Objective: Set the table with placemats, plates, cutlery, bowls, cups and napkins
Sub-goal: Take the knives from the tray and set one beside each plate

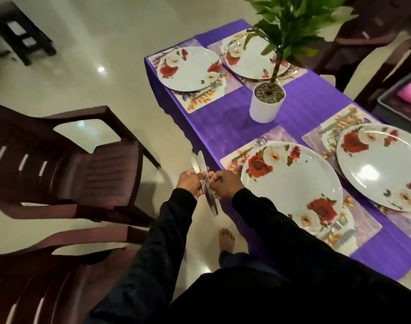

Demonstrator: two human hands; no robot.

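Pale glossy tile floor; a table under a purple tablecloth (223,127) runs off to the right, brown plastic armchairs (66,164) pulled out at left. Four floral placemats, each already bearing a rose-patterned plate; nearest plate (291,183) on nearest placemat (368,232). White potted plant (267,102) mid-table. Tray with something pink at far right edge.

Cutlery: a bunch of table knives (205,181) held off the table edge, over the floor, blades fanning up and handles down. Left hand (191,183) curls round the bunch at mid-length. Right hand (225,184) pinches one knife, apparently separating it out; exact finger contact blurred.

Handling, as judged: steel, rigid, light, smooth and liable to slip against each other. Best taken by the handle, one at a time, the rest kept clamped.
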